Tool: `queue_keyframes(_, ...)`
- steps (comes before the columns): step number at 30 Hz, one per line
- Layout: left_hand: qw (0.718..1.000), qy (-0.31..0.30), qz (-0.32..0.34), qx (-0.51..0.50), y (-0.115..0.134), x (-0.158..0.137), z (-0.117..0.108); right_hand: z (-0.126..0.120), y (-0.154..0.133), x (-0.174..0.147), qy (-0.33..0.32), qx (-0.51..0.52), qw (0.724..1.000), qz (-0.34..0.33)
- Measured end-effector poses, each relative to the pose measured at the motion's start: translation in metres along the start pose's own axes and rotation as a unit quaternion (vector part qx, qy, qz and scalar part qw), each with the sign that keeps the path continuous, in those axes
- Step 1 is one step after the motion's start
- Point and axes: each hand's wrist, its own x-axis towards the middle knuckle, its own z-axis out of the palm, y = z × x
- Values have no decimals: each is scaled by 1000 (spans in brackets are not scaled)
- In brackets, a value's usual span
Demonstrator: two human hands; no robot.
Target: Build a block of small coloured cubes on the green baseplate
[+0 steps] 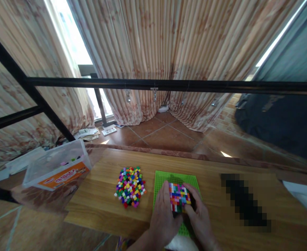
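The block of colored bricks (179, 196) is between the 2 hands, over the green plate (160, 177), but I cannot tell if it touches the plate. If the fingers squeeze too hard or push unevenly, the block could bend and some little bricks could pop off. If the hold is too loose, the block could tip or slip. A big swing of the left hand (162, 219) to the side could bump the pile of loose bricks (130, 187) and scatter it over the wooden surface (98, 207). Both hands reach in from the near edge. The left hand's fingers point away from the person and hug the block's left side, with the thumb low near its close edge. The right hand (200, 219) curls around the right side, its thumb at the near corner. Both hands' fingers grip the block.
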Motion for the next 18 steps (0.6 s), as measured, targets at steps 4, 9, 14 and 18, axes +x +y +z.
queue_keyframes(4,1000,5,3,-3,1,0,-1,-1,3,0,4,21,1000,0)
queue_keyframes(9,999,24,23,-11,-4,-1,3,-5,7,0,3,39,999,23)
queue_keyframes(14,999,21,24,-20,-6,-1,3,-5,6,1,1,42,998,44)
queue_keyframes(18,999,21,24,-22,-3,-1,0,-1,2,3,30,-21,998,52)
